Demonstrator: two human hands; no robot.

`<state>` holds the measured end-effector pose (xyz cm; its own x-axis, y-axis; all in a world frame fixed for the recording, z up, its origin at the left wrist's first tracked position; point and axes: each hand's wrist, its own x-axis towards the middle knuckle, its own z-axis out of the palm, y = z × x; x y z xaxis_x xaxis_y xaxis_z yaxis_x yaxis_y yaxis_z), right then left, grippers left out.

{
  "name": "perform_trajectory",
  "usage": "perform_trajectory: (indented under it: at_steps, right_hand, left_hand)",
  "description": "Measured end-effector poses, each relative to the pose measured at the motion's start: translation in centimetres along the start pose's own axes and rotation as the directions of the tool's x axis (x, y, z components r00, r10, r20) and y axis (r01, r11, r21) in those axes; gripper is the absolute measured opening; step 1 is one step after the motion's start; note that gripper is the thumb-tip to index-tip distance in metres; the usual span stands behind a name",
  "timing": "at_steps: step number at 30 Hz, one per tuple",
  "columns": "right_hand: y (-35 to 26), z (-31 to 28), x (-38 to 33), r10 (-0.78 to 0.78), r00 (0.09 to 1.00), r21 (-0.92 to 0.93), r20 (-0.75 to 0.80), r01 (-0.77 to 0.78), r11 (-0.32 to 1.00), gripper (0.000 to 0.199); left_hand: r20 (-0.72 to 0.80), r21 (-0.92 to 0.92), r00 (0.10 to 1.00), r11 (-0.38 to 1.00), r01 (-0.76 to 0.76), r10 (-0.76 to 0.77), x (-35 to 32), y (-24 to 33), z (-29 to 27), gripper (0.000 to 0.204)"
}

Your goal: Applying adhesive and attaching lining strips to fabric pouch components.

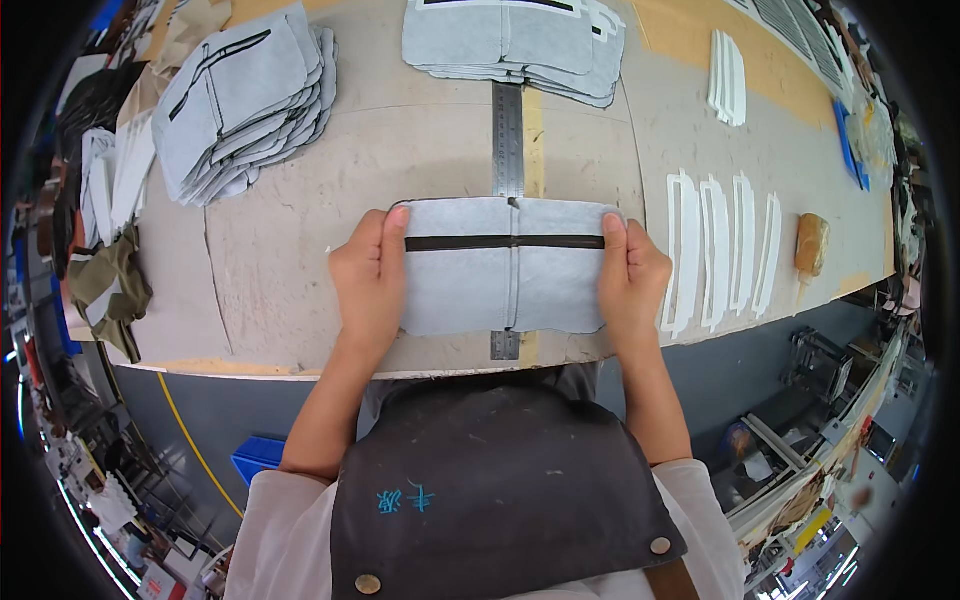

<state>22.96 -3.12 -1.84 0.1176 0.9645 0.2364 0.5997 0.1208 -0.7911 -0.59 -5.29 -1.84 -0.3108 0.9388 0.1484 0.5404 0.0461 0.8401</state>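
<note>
A light grey-blue fabric panel [456,290] is held level over the near edge of the table, between my two hands. It has a black strip across its upper part and a seam down the middle. My left hand [370,262] grips its left edge, thumb on top near the upper corner. At the right edge my right hand [635,265] pinches it the same way; the fingers beneath are hidden. Under the panel runs a steel ruler [507,140], showing above and below it, with a yellowish strip [534,150] alongside.
Similar panels lie stacked at the far left [240,90] and at the far middle [500,45]. Several white strip frames [713,250] lie right of my right hand, beside a tan block [811,243]. More white strips [728,80] lie farther back. Olive cloth [115,290] hangs over the left edge.
</note>
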Motion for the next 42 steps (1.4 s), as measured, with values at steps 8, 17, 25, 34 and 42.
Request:
perform_trajectory:
  at_steps: [8,17,25,34,42]
  right_hand:
    - [-0.8,-2.0,1.0,-0.232,0.938,-0.352,0.257,0.314,0.882,0.034]
    - [-1.3,0.2,-1.1,-0.234,0.705,-0.288,0.669,0.536,0.793,0.061]
    - [-1.3,0.5,-1.2,-0.266,0.675,-0.251,0.688,0.565,0.786,0.059]
    - [-1.3,0.8,-1.7,-0.301,0.67,-0.249,0.678,0.596,0.763,0.054]
    - [-1.3,0.6,-1.6,-0.318,0.674,-0.222,0.667,0.587,0.778,0.052]
  left_hand:
    - [0.21,0.234,0.976,0.966,-0.111,0.061,0.9,1.7,1.6,0.021]
    - [0.384,0.219,0.917,0.954,-0.204,0.108,1.3,1.2,-0.7,0.02]
    - [0.424,0.165,0.906,0.981,-0.097,0.018,1.7,0.2,-1.8,0.022]
    - [0.456,0.171,0.89,0.983,-0.073,-0.013,2.0,0.1,-2.0,0.023]
    - [0.417,0.169,0.905,0.971,-0.167,0.083,2.3,-0.3,-1.3,0.021]
